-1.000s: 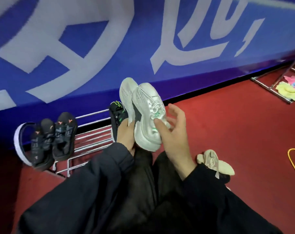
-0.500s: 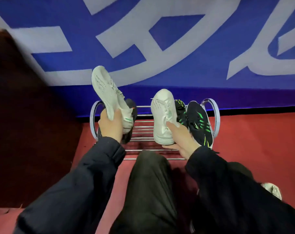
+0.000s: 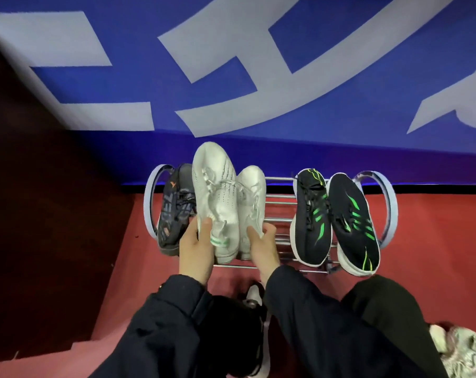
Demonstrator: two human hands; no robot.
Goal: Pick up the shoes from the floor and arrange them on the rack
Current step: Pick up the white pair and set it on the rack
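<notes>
At the bottom of the frame, dark sleeves and dark trousers fill the foreground. A pale patterned shoe (image 3: 461, 350) lies on the red floor (image 3: 436, 241) in the lower right corner, and part of a white-and-black shoe (image 3: 254, 296) shows at lower centre between the sleeves.

Just above, the left hand (image 3: 197, 249) grasps the heel end of a white shoe (image 3: 213, 197), thumb on its upper and fingers curled round its side. The right hand (image 3: 262, 246) grasps the heel of a second white shoe (image 3: 252, 203), thumb pressed on top. The two white shoes touch side by side, toes pointing away, over the left half of the metal rack (image 3: 280, 211) at mid-frame; whether they rest on its bars cannot be told.

Left of them, a dark grey shoe (image 3: 175, 211) with an orange mark sits at the rack's left end. On the right half sit two black shoes with green stripes (image 3: 312, 219) (image 3: 354, 222).

Behind the rack, across the top of the frame, stands a blue wall (image 3: 299, 45) with large white shapes.
</notes>
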